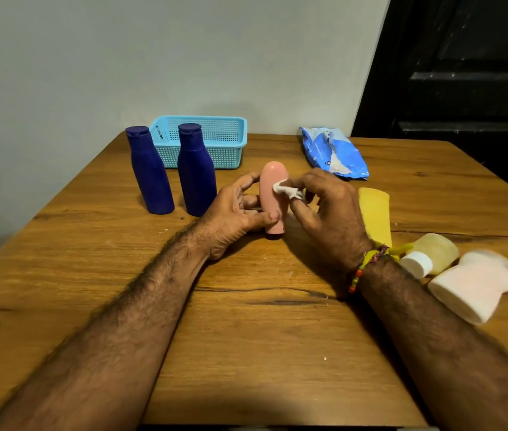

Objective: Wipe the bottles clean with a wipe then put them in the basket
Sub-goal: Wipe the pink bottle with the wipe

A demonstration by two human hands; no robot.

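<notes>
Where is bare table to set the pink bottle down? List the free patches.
Free: the near table between the forearms, the near left below the blue bottles, and between basket and wipes packet. Crowded: the right edge, with the yellow bottle and two pale bottles.

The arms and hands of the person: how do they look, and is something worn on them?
Both forearms are bare and hairy, with no sleeves in view. The left hand wears nothing visible. At the wrist of the right hand there is a thread band in yellow, red and dark strands, with small orange beads. No rings or gloves show.
</notes>
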